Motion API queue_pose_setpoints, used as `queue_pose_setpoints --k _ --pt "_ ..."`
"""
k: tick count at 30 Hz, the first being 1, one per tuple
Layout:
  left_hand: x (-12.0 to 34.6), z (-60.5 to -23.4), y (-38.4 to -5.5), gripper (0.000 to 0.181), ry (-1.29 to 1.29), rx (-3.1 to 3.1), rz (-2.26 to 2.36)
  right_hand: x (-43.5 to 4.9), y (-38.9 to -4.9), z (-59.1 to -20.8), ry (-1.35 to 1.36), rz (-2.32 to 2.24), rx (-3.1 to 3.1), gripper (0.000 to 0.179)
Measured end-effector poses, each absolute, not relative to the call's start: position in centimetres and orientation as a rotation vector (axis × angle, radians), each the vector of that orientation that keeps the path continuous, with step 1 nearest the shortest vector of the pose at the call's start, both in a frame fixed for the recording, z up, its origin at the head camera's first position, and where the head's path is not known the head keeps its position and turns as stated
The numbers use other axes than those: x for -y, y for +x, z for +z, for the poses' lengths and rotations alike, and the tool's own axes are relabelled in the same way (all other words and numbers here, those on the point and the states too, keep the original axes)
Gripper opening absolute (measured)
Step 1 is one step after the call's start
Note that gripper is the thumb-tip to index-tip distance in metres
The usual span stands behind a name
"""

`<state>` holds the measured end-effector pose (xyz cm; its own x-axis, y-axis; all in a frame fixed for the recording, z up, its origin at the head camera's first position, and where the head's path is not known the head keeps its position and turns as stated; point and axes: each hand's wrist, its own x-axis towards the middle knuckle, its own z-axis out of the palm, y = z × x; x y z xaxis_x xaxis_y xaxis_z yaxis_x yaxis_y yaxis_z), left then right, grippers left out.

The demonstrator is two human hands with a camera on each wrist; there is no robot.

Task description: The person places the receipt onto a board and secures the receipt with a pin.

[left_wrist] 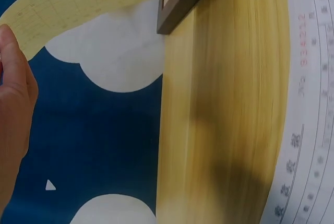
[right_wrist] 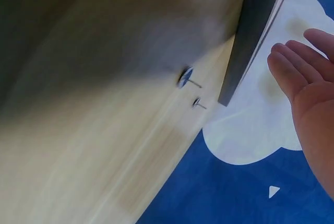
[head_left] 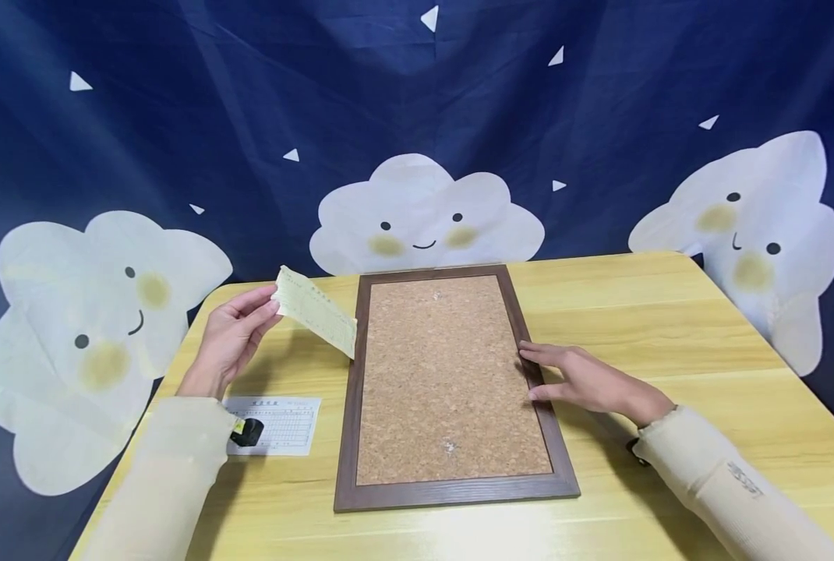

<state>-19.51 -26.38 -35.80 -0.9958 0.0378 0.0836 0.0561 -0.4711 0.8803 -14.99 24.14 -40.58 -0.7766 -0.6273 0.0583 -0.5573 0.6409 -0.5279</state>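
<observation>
Two cream fabric sleeves (head_left: 164, 475) reach in from the near side, left and right. A navy cloth backdrop with smiling white clouds (head_left: 459, 93) hangs behind the far edge of the yellow wood-grain table (head_left: 620, 312). A rectangular cork board in a dark brown frame (head_left: 445, 374) reaches that edge; more wood grain shows towards the right edge than the left. The right hand (head_left: 588, 378) has its fingers extended at the board's right side; contact is unclear. The left hand (head_left: 231, 339) pinches a thin yellow printed sheet (head_left: 315, 308) above the surface's far-left part, its lower corner at the frame's left side. A white printed form (head_left: 291, 421) lies near the left edge, partly hidden by a black wrist device (head_left: 251, 431). Two silver flat-headed pins (right_wrist: 185, 77) sit beside the frame. The form bears Chinese characters and a blurred red number; the right sleeve's dark lettering is unclear.
</observation>
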Motion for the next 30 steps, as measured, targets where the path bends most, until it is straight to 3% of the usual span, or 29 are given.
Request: queue_pose_setpoints --k 30 --pt "22.4 -36.6 -20.1 0.034 -0.177 1.552 -2.716 -19.1 -18.9 -39.0 -0.935 -0.959 -2.624 0.060"
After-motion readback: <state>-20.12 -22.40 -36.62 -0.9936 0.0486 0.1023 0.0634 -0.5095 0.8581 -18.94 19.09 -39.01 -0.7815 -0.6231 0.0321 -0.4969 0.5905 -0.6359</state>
